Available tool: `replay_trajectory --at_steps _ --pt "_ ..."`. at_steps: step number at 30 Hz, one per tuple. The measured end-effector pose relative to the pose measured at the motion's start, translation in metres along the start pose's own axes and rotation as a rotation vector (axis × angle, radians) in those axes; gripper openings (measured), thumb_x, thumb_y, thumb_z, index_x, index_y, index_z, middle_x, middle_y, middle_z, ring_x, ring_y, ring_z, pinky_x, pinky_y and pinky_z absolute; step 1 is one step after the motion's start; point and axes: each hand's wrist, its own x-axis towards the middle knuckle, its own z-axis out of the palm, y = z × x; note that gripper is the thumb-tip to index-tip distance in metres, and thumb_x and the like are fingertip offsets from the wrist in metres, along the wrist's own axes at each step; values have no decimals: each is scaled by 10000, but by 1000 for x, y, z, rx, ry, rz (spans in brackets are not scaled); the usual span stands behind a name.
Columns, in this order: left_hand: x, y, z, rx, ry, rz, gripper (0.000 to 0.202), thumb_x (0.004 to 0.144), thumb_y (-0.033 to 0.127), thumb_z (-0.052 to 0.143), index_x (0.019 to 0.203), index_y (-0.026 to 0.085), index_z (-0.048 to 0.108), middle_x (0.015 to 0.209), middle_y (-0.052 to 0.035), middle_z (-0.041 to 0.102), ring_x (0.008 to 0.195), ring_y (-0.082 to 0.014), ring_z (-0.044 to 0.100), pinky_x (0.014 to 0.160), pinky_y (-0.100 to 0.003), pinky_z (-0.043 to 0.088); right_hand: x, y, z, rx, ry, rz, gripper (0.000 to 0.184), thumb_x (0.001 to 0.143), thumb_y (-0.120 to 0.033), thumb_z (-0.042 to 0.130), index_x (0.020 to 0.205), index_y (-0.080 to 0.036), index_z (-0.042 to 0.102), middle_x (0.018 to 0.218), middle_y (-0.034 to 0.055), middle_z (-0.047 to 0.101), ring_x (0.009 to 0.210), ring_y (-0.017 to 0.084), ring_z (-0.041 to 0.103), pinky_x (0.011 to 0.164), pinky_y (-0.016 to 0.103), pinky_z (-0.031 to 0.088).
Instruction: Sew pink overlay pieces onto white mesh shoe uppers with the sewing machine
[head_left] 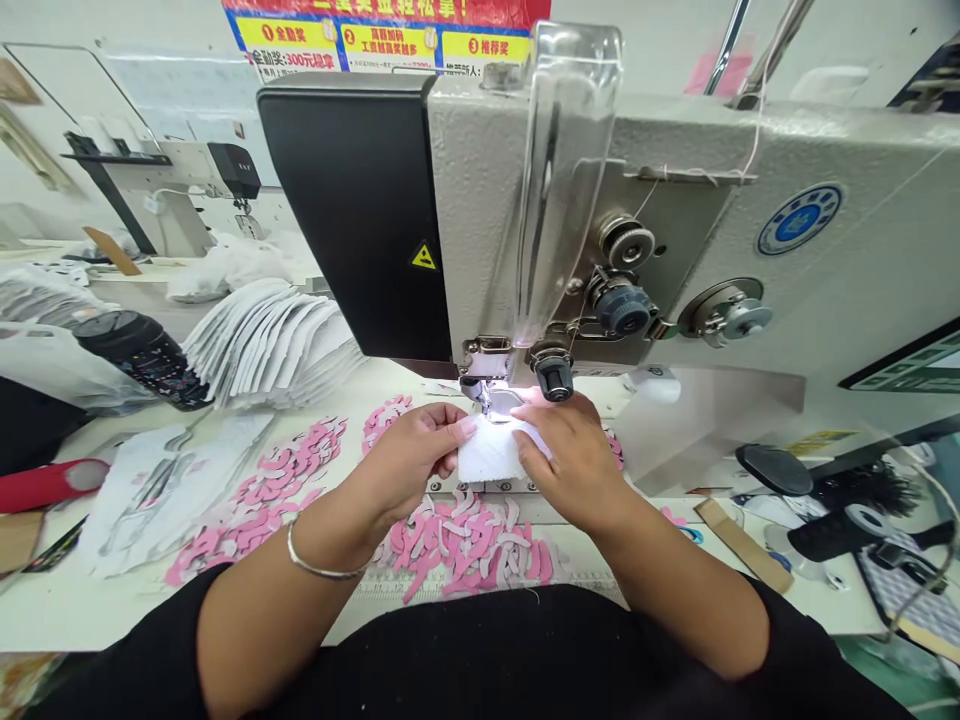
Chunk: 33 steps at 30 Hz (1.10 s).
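A small white fabric piece (487, 455) lies under the lit needle area of the sewing machine (480, 220). My left hand (416, 450) pinches its left edge between thumb and fingers. On the other side, my right hand (574, 450) rests on the piece with fingers spread, close to the presser foot (487, 395). The needle tip itself is lost in the bright light. Just in front of the fabric, many small curved pink and white pieces (472, 545) are heaped on the table.
More pink pieces (292, 465) trail to the left. Behind them stand a fanned stack of white sheets (277, 340) and a black patterned bottle (142, 350). A red roll (56, 485) lies far left. To the right are a brown strip (742, 545) and a black thread cone (836, 530).
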Motion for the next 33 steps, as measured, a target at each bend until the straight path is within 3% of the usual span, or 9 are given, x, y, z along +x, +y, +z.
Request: replay_trajectory --at_steps 9,12,15,17,19,22,24,26,33 --pt "27 4 -2 -75 14 -36 271 723 314 822 769 169 598 593 50 492 461 -33 431 424 -145 321 -7 6 -3 39 -133 -23 182 968 -252 517 1109 -232 630 1272 70 663 1187 220 598 1045 438 405" --pt "28 3 -2 -112 5 -27 248 716 274 818 769 174 597 572 53 484 459 -40 431 427 -151 317 -11 6 -4 44 -80 -35 194 962 -228 525 1124 -231 631 1275 76 662 1206 224 594 1050 448 410" --pt "25 4 -5 -167 17 -4 218 726 253 798 796 177 606 604 45 507 479 -44 438 451 -160 328 -25 3 -6 134 39 -181 206 924 -180 565 1110 -243 629 1130 53 714 1055 195 654 949 394 482" --pt "21 1 -10 -171 50 32 204 766 303 761 808 183 602 642 34 531 500 -53 444 469 -174 333 -38 0 -3 241 -28 -304 199 919 -177 560 1096 -236 629 924 22 725 851 161 663 794 322 515" --pt "16 -9 -17 -52 101 74 202 809 356 702 792 188 592 660 25 545 514 -70 445 485 -197 334 -51 0 7 290 -266 -302 167 946 -210 526 1061 -218 647 797 9 688 737 148 627 688 281 493" --pt "6 -36 -25 489 55 49 164 816 360 648 783 200 632 666 7 580 552 -122 495 529 -246 361 -65 3 31 225 -620 -42 171 972 -248 512 1001 -202 675 888 35 693 821 157 633 732 277 477" --pt "1 -56 -26 894 -50 25 122 780 329 657 773 209 671 715 -19 619 629 -171 555 584 -279 388 -70 7 47 200 -680 52 157 965 -232 530 991 -190 679 920 43 699 839 165 639 744 282 472" --pt "-1 -74 -23 1078 -66 37 80 739 289 676 736 209 675 780 -47 631 712 -210 580 645 -308 394 -71 9 57 197 -688 100 149 961 -220 537 994 -188 679 928 43 701 847 169 642 747 283 467" --pt "-2 -87 -16 1203 -50 66 106 771 260 631 682 205 618 777 -62 611 732 -228 584 667 -328 385 -71 6 59 288 -673 223 116 944 -227 568 966 -203 679 927 29 700 860 156 646 751 264 460"
